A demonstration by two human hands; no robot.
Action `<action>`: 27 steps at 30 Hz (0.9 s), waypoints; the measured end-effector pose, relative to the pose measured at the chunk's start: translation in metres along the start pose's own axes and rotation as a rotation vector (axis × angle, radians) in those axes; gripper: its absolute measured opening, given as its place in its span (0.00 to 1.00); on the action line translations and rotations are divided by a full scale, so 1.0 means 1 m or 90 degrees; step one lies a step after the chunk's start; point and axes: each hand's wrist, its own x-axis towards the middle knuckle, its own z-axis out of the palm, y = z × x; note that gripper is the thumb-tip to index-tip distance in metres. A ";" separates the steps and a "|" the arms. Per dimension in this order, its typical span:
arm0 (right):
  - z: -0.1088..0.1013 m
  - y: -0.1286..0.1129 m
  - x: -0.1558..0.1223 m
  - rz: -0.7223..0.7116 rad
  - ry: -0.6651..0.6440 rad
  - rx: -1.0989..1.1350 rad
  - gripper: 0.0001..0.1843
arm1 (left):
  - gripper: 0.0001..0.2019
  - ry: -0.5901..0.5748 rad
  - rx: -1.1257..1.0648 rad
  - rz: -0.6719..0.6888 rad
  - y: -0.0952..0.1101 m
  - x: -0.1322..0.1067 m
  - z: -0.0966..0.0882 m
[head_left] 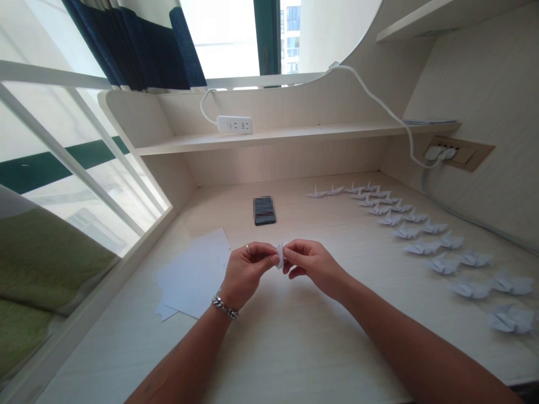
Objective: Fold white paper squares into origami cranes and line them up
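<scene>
A small folded piece of white paper (280,256) is pinched between my two hands above the middle of the desk. My left hand (248,269), with a ring and a chain bracelet, grips its left side between thumb and forefinger. On the other side my right hand (309,261) pinches it the same way, the lower fingers curled. The fingertips hide part of the folds. To the left of my left hand lies a loose stack of white paper sheets (191,275). Folded white paper cranes (391,219) stand in rows along the right of the desk.
Behind my hands lies a dark, blurred phone-like object (264,211). A shelf (286,136) runs across the back, with a white power strip (234,124) on it. A white cable (379,101) drops to a wall socket (463,153) at right. White railings (84,157) border the left.
</scene>
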 end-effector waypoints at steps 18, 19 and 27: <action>0.001 0.007 -0.002 -0.068 0.066 -0.219 0.12 | 0.09 -0.049 0.163 -0.030 0.002 -0.002 0.002; 0.002 0.008 -0.003 -0.095 0.087 -0.269 0.11 | 0.10 -0.043 0.179 -0.030 0.002 -0.003 0.005; 0.009 0.005 -0.008 -0.199 0.196 -0.454 0.08 | 0.10 0.012 0.317 0.031 0.007 -0.006 0.011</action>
